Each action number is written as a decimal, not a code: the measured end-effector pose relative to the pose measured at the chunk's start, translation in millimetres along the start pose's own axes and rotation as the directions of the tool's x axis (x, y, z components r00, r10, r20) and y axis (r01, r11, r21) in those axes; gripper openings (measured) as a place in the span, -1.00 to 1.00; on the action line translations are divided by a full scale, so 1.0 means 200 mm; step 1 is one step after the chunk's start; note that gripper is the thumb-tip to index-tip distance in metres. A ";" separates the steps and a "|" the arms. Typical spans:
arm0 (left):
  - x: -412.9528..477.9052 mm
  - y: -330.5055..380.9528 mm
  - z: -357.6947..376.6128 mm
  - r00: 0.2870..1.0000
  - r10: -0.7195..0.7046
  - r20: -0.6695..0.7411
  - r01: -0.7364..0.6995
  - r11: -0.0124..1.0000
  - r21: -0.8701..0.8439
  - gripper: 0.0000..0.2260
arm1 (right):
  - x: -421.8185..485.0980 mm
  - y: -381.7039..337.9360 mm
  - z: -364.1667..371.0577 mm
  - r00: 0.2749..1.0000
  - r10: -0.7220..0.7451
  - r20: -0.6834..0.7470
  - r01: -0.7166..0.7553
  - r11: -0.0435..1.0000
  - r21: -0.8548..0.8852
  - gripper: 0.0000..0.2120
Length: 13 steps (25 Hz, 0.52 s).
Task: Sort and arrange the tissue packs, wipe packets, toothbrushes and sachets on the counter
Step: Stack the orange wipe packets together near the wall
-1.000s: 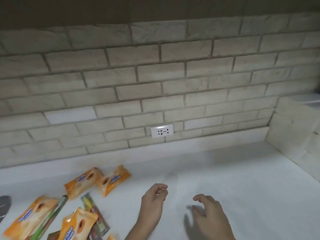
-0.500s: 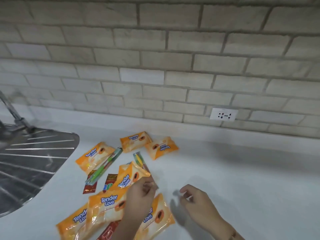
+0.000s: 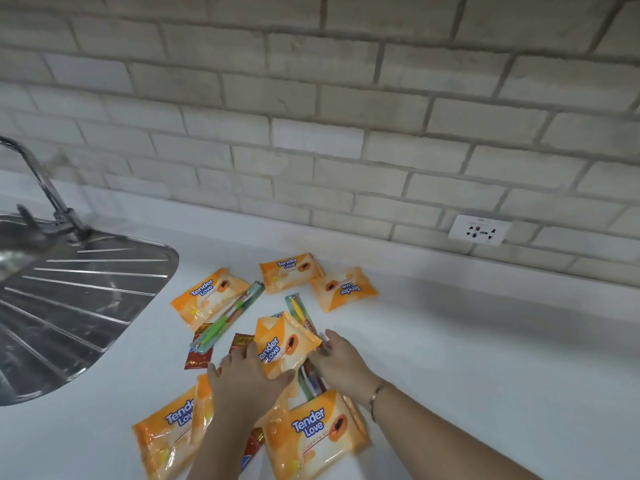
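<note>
Right of the sink, the left hand grips an orange pack lying over a toothbrush on the counter (sorting looks barely begun). The right hand meets its corner, grasp unclear. Next, lift it clear and group it with the other packs.

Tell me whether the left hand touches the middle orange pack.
Touching. In the head view the left hand holds the middle orange pack at its near-left edge, thumb overlapping it.

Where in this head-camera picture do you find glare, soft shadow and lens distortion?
Head view: glare streaks the steel drainboard; a soft grey shadow lies on the counter right of the wipe packs; the brick wall courses bow, a wide-angle effect.
</note>
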<state>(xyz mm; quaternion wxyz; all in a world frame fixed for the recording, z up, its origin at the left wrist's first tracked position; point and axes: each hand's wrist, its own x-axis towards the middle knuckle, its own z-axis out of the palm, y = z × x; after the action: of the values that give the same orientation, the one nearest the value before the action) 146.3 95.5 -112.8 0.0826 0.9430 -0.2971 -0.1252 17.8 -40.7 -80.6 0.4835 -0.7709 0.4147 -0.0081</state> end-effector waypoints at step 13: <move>0.03 0.50 0.11 0.870 0.409 -0.276 -0.441 0.895 -0.062 -0.20 | -0.21 0.23 -0.32 0.951 0.139 -0.276 0.088 0.734 0.674 -0.93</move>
<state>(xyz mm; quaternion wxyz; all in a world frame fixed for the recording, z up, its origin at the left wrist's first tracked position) 91.7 9.3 -111.6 0.2038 0.8555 -0.4759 0.0005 -65.7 -69.5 -64.5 0.6603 -0.5243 0.4637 -0.2722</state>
